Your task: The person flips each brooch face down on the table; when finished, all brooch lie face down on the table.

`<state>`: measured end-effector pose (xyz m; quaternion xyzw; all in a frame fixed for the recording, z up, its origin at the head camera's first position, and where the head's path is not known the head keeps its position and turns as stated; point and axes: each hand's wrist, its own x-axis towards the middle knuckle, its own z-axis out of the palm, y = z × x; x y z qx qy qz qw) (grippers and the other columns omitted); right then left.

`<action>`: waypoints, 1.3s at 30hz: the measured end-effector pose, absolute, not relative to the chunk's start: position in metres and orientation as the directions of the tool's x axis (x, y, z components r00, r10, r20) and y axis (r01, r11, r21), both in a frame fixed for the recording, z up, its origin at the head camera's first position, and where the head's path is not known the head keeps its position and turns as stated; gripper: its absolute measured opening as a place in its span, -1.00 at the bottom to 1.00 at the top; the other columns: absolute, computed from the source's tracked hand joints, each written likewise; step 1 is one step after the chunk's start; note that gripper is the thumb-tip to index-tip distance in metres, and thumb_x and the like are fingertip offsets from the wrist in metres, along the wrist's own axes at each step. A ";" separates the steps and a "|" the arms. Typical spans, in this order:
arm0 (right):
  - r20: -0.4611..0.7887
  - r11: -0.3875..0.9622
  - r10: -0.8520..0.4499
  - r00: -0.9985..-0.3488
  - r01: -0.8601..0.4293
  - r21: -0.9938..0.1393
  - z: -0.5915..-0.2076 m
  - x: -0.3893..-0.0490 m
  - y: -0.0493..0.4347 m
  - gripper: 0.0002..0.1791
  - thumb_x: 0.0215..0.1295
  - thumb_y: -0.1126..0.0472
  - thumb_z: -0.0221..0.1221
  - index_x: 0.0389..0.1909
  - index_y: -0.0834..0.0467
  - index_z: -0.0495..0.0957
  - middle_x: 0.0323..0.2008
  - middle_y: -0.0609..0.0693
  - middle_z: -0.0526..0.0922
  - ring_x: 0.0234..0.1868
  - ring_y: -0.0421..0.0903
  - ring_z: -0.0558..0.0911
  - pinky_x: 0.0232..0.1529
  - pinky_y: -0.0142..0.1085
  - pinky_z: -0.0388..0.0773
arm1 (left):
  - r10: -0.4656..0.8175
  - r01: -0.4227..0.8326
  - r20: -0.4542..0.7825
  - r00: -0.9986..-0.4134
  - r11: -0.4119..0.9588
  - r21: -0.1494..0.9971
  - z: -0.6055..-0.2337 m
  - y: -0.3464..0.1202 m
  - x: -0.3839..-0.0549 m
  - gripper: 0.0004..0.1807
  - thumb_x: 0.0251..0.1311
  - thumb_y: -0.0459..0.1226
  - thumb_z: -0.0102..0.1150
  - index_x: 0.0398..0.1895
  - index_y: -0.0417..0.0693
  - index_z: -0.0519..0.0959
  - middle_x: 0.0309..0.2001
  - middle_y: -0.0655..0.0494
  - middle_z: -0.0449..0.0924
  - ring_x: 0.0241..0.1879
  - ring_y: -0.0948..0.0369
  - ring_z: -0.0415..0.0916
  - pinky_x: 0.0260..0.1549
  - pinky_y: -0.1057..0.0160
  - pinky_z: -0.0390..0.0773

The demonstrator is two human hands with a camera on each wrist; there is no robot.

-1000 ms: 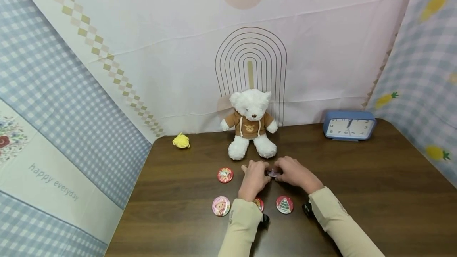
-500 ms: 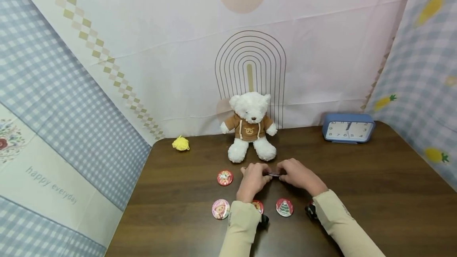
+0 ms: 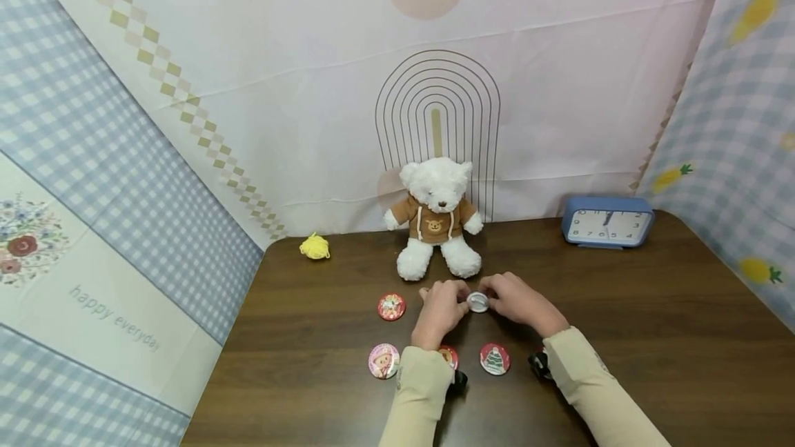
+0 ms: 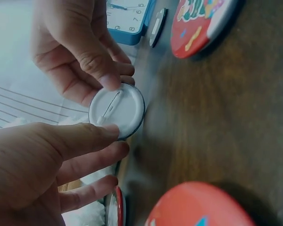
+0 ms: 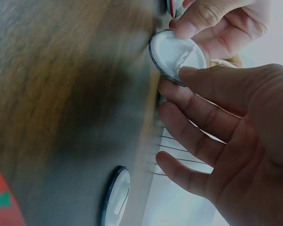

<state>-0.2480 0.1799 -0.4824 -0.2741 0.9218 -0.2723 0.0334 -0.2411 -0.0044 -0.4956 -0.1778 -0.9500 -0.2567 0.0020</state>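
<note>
A round pin-back button badge [image 3: 478, 302] is held up between both hands in front of the teddy bear. Its white back, with the metal pin across it, faces the person. My left hand [image 3: 442, 309] pinches one edge between thumb and fingers, the thumb lying on the back in the left wrist view. Opposite, my right hand [image 3: 518, 303] pinches the other edge, its other fingers spread below the badge [image 5: 177, 54] in the right wrist view. The badge's printed front is hidden.
On the brown table lie a red badge [image 3: 392, 307], a pink badge [image 3: 384, 361], a tree badge [image 3: 495, 359] and a red badge [image 3: 448, 357] partly under the left sleeve. Another badge [image 5: 118, 197] lies near the right hand. Behind are the teddy bear [image 3: 437, 219], yellow yarn [image 3: 315, 246] and blue clock [image 3: 609, 222].
Between the hands, the badge has turned from a dark, nearly edge-on look to showing its white pin back. Both hands stay almost in the same place.
</note>
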 end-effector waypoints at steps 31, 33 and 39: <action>0.028 0.815 -0.427 -0.904 -0.399 -0.421 -0.486 -0.251 0.168 -0.78 0.06 0.44 0.37 -0.38 0.15 0.54 -0.48 -0.07 0.51 -0.44 -0.11 0.46 -0.33 -0.14 0.46 | 0.299 0.313 0.095 -0.950 0.883 0.349 -0.492 0.008 -0.235 -0.81 0.04 -0.18 0.53 -0.36 0.05 0.66 -0.34 0.18 0.62 -0.20 0.05 0.48 -0.14 -0.06 0.27; 0.025 0.814 -0.432 -0.901 -0.402 -0.419 -0.487 -0.251 0.168 -0.79 0.06 0.44 0.37 -0.38 0.15 0.55 -0.47 -0.07 0.53 -0.43 -0.11 0.47 -0.33 -0.13 0.47 | 0.299 0.313 0.094 -0.949 0.890 0.330 -0.493 0.008 -0.234 -0.81 0.04 -0.18 0.52 -0.39 0.05 0.65 -0.34 0.18 0.61 -0.20 0.05 0.48 -0.15 -0.07 0.28; 0.020 0.824 -0.418 -0.908 -0.388 -0.413 -0.487 -0.251 0.168 -0.80 0.03 0.44 0.36 -0.38 0.15 0.58 -0.50 -0.08 0.50 -0.44 -0.11 0.47 -0.35 -0.10 0.45 | 0.307 0.321 0.096 -0.947 0.903 0.286 -0.495 0.011 -0.234 -0.81 0.06 -0.17 0.50 -0.45 0.07 0.61 -0.35 0.17 0.56 -0.20 0.07 0.46 -0.17 -0.06 0.28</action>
